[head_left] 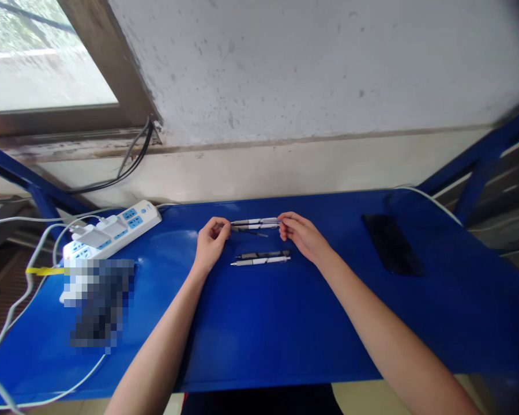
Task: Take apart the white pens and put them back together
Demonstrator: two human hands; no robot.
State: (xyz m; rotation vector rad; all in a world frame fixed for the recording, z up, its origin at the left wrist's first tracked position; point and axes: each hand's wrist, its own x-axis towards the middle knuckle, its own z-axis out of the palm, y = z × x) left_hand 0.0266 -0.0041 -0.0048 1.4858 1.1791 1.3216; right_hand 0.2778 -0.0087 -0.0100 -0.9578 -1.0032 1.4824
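My left hand [213, 241] has its thumb and fingers pinched together on one end of a thin dark pen refill [253, 231], which points right and slightly down. Opposite it, my right hand [300, 232] is closed, its fingertips at a slim clear tube [269, 221] that looks like a pen barrel. Between the hands, a white and grey pen [254, 223] lies behind the refill, partly overlapped by the tube. Closer to me, a dark pen [263, 254] and a white pen [260, 261] lie side by side, touched by neither hand.
A white power strip [145, 214] with plugged-in chargers [97, 230] stands on the left of the blue table [259, 328]. Beside it is a pixelated dark object [99, 305]. White cables [30, 282] loop over the left edge. A black phone [391, 245] lies at right. A wall [285, 167] rises behind.
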